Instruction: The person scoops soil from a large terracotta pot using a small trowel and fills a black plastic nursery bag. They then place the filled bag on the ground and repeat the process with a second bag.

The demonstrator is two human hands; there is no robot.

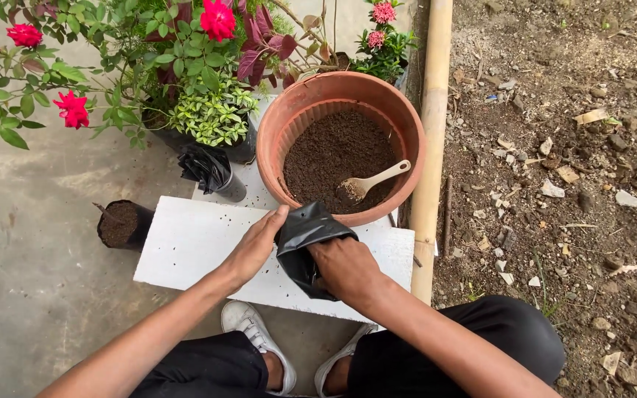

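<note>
Both hands grip black grow bag [305, 239]: L hand [256, 247] at rim, R hand [344, 267] on side.

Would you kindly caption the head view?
Both hands open a black plastic bag beside a terracotta pot of soil.

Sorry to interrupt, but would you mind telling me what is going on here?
A person crouches over a white board, both hands on an empty black plastic nursery bag. The left hand holds its edge; the right hand presses on its lower part. Beyond it, a round terracotta pot holds dark soil and a pale wooden spoon. A filled black bag stands left.
</note>
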